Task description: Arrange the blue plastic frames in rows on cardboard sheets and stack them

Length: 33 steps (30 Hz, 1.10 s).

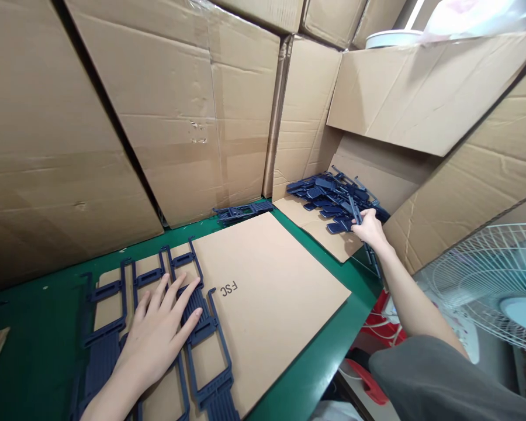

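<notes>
Cartons (175, 117) wall in the far side of a green table (319, 374), seams taped, surfaces creased. Far right, a carton panel (403, 93) overhangs the corner, a round pale-rimmed item (392, 40) and clear plastic above it. White fan (499, 280) near the right forearm, wire guard toward the camera; red objects (368, 380) and pale cords below the table edge.

Flat cardboard sheet (272, 292) on the table. Navy frames (206, 333) in rows over its left part and beyond, overlapping in places. Left hand (158, 333) palm down on them, fingers spread wide, no grip. Small navy bundle (245, 211) beyond the sheet, by the cartons.

Right hand (370, 227) at the near right edge of a tangled navy pile (328, 196), which lies on cardboard in the corner. Fingers closed on a slim navy piece (355, 209); exact number of pieces held unclear, some overlap there.

Writing: "FSC" in dark print on the sheet, upside down from this view, right of the frames.
</notes>
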Each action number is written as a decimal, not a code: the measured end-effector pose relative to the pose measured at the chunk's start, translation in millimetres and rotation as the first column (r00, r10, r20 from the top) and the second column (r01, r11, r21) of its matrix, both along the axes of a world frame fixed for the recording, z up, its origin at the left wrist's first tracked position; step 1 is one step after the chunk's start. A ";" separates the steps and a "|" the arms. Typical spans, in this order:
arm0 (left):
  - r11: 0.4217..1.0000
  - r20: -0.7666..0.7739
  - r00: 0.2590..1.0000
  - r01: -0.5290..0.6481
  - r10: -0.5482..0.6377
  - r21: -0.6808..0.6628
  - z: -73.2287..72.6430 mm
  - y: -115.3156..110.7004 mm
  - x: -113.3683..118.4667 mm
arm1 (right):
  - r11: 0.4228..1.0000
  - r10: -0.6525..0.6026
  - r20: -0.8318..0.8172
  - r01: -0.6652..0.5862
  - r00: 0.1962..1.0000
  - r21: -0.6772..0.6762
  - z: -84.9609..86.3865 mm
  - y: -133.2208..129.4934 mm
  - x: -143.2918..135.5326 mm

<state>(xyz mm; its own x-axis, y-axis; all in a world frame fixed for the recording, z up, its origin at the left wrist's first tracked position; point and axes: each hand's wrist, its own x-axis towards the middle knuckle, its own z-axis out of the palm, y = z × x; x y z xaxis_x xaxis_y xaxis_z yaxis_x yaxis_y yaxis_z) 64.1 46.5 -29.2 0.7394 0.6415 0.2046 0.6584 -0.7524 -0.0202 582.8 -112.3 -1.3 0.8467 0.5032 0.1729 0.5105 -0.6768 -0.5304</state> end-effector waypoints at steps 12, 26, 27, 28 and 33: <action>0.998 -0.046 0.998 -0.044 0.043 -0.041 7.9 -5.4 3.4 | 0.518 0.855 -0.019 -0.855 0.518 -0.012 71.7 68.1 -79.4; 0.994 -0.015 0.999 -0.048 0.047 -0.101 11.9 -9.6 2.5 | 0.541 0.832 0.429 -0.685 0.352 -0.488 57.2 254.4 -157.6; 0.994 -0.009 0.999 -0.046 0.045 -0.102 12.5 -10.2 2.3 | 0.551 0.826 0.433 -0.674 0.359 -0.492 57.7 254.0 -154.1; 0.994 -0.006 0.999 -0.044 0.044 -0.104 12.9 -10.7 2.0 | 0.551 0.828 0.430 -0.668 0.361 -0.500 58.4 252.3 -149.0; 0.995 0.008 0.999 -0.036 0.037 -0.094 12.6 -11.0 0.8 | 0.539 0.842 0.374 -0.624 0.389 -0.566 60.4 228.4 -94.8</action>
<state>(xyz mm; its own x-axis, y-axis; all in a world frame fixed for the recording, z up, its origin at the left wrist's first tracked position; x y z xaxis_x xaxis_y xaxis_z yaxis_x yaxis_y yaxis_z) 64.9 35.6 -16.6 0.7134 0.6846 0.1495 0.6852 -0.7262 0.0557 488.0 116.0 59.1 -0.1023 0.9820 0.1589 0.9803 0.0724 0.1836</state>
